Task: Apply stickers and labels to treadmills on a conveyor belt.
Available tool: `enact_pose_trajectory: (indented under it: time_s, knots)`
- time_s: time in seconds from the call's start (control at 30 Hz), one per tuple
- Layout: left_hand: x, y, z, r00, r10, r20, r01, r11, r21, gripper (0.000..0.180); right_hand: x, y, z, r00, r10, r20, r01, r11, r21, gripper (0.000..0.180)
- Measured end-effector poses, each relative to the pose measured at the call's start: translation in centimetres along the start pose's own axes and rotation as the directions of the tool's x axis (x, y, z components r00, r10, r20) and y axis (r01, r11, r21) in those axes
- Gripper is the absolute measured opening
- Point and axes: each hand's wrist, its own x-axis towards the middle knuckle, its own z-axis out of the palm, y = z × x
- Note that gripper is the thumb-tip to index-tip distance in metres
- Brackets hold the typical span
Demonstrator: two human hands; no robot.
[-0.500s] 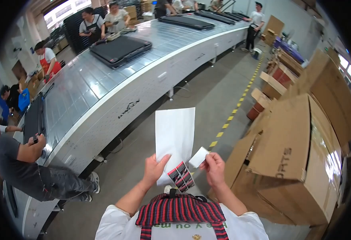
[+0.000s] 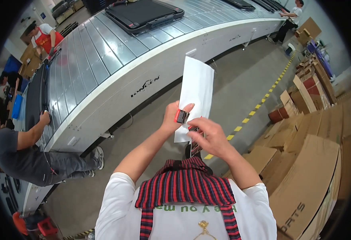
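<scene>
One white mailer bag [image 2: 197, 94], upright before the chest, pinched by left hand [image 2: 173, 118]. One red-black striped garment [image 2: 194, 146] at its mouth, gripped by right hand [image 2: 209, 138]. One black tray [image 2: 143, 14] on conveyor [image 2: 103, 56].

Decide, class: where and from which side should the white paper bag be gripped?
Grip the white paper bag at its free upper end, coming from the right edge. It stands upright and flat; its lower end is already taken by the left hand and right hand.
</scene>
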Motion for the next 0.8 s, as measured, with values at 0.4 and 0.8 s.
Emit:
enact_pose_trajectory:
  time_s: [0.4, 0.8]
  knots:
    - [31.8, 5.3, 7.7, 0.942, 0.275, 0.191, -0.309, 0.934, 0.179, 0.026, 25.9, 15.6, -20.0, 0.952, -0.281, -0.120, 0.221, 0.904, -0.367, 0.013]
    - [65.6, 3.1, 6.9, 0.991, 0.132, 0.005, -0.132, 0.991, 0.018, 0.023, 51.7, 31.3, -29.9, 0.903, -0.429, -0.008, 0.379, 0.806, -0.455, 0.012]
